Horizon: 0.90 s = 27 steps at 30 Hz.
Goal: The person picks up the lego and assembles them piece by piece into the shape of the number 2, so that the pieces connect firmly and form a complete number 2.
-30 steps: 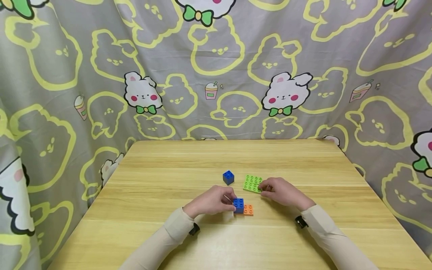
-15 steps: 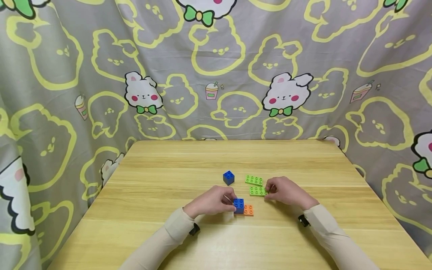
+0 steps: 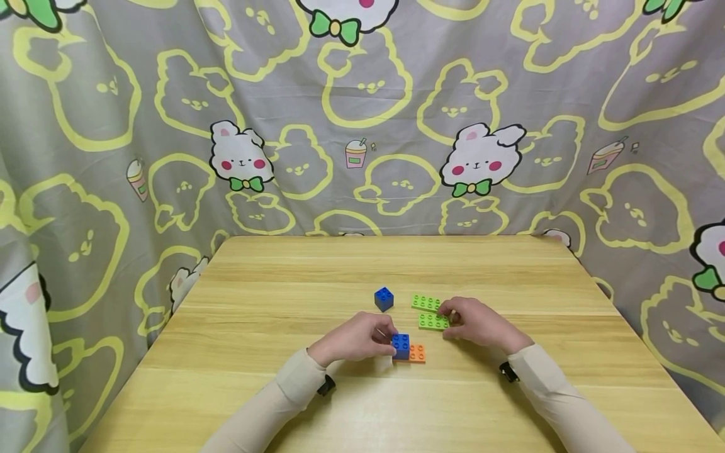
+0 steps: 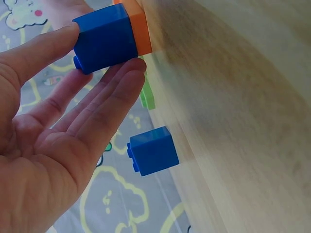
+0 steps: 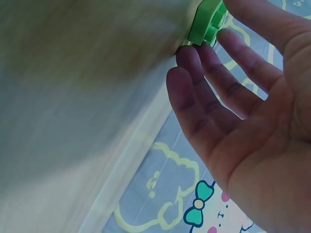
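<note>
Left hand (image 3: 357, 338): thumb and fingers pinch the blue block (image 3: 401, 346), which sits on the left end of the orange block (image 3: 419, 354). Right hand (image 3: 477, 322): the nearer green block's (image 3: 432, 321) right end lies at the fingertips (image 3: 449, 333); gripping cannot be told.

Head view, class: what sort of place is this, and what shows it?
Probably an indoor play corner: a wood-grain table, cartoon-print curtains behind it, and studded toy bricks.
</note>
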Tool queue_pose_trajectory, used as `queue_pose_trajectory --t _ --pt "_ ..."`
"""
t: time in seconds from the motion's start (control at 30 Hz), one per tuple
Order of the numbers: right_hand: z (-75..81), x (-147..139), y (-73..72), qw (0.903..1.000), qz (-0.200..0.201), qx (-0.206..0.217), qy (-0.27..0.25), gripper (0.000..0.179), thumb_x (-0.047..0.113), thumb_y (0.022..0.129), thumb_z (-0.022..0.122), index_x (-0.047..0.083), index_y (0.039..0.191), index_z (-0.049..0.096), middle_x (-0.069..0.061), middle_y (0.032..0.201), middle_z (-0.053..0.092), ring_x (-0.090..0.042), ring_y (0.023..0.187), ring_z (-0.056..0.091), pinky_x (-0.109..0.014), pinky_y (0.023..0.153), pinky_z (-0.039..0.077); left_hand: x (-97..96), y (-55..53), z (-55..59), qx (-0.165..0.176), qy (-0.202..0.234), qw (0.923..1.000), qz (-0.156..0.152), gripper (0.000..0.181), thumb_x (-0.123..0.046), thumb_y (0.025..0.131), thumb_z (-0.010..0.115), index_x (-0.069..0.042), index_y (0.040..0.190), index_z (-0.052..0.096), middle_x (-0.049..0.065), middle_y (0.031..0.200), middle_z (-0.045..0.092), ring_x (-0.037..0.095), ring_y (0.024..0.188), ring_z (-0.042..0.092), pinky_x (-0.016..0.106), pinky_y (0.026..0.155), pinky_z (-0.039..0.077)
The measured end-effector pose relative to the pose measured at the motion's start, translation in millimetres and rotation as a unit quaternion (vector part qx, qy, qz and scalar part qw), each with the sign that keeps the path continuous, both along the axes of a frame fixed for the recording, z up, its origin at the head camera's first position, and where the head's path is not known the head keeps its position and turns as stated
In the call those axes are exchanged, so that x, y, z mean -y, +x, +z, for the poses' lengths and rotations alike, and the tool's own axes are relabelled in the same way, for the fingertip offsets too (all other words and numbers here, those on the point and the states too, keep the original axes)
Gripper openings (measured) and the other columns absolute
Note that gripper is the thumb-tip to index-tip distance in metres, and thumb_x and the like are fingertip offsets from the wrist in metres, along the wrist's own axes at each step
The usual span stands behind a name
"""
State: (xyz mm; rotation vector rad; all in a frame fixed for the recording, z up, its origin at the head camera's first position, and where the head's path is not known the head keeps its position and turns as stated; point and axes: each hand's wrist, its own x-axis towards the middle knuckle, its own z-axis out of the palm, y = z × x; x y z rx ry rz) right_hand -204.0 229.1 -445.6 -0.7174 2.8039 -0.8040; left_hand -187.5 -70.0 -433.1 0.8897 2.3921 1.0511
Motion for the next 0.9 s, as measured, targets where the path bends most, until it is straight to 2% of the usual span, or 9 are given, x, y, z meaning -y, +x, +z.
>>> queue_pose_trajectory --t 0.47,0.77,0.9 --pt "-3.4 2.4 0.0 0.9998 -0.013 -0.005 0.014 0.037 0.016 0.086 0.083 0.001 0.117 0.071 -0.003 0.103 0.071 -0.014 0.088 0.060 -0.038 0.081 0.053 0.1 0.2 0.2 0.015 -0.002 0.9997 0.016 0.024 -0.015 0.089 0.081 -0.009 0.111 0.072 0.003 0.105 0.075 0.009 0.093 0.072 0.020 0.081 0.056" --pt "-4.5 2.7 -0.1 0.9996 -0.006 -0.017 0.021 0.036 0.016 0.086 0.083 0.000 0.117 0.072 -0.004 0.103 0.071 -0.013 0.086 0.060 -0.038 0.080 0.053 0.7 0.1 -1.9 0.042 0.014 0.9987 0.024 0.024 -0.014 0.091 0.079 -0.008 0.113 0.071 0.003 0.106 0.074 0.012 0.094 0.074 0.021 0.079 0.057" --pt "-5.1 2.1 -0.3 0.9994 -0.001 -0.021 0.027 0.037 0.015 0.086 0.083 -0.001 0.118 0.072 -0.002 0.100 0.069 -0.013 0.085 0.059 -0.037 0.079 0.052 1.2 -0.5 -2.6 0.041 0.016 0.9986 0.029 0.024 -0.014 0.092 0.078 -0.008 0.113 0.071 0.004 0.107 0.074 0.013 0.094 0.075 0.021 0.079 0.057"
